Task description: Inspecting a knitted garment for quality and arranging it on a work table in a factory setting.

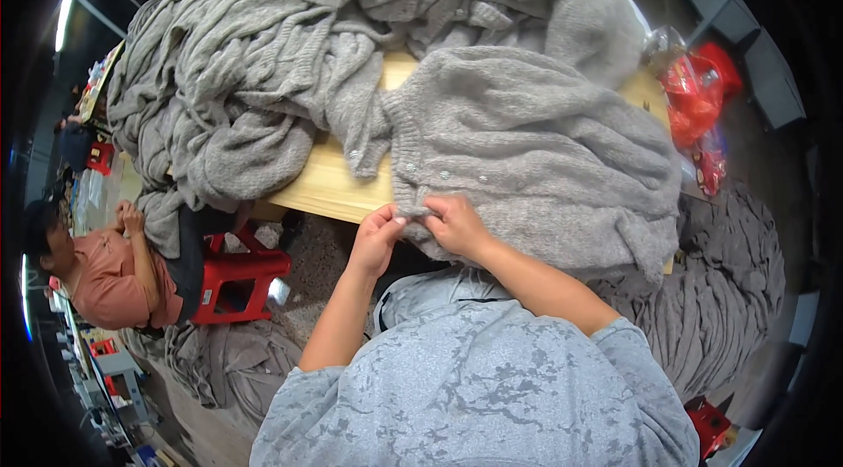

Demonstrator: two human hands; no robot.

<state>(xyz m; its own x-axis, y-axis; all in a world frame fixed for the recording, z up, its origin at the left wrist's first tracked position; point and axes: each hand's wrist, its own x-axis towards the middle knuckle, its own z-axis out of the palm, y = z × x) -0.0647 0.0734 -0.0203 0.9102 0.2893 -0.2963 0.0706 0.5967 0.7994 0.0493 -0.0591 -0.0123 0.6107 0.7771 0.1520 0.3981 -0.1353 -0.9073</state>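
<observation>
A grey knitted cardigan (527,142) lies spread over the near edge of a wooden table (329,181). Its ribbed band faces left, and a few shiny buttons (445,174) show near that band. My left hand (380,237) pinches the cardigan's edge at the near corner, with the thumb and fingers pressed together. Right beside it, my right hand (454,223) grips the same edge, its fingers curled over the knit. The two hands almost touch. Whatever small thing may lie between the fingertips is hidden.
Heaps of grey knitwear (237,80) cover the table's left and far sides. A person (118,278) in a salmon shirt sits at left beside a red stool (241,278). Red plastic bags (698,94) hang at the right edge. More dark knitwear (720,291) lies low at right.
</observation>
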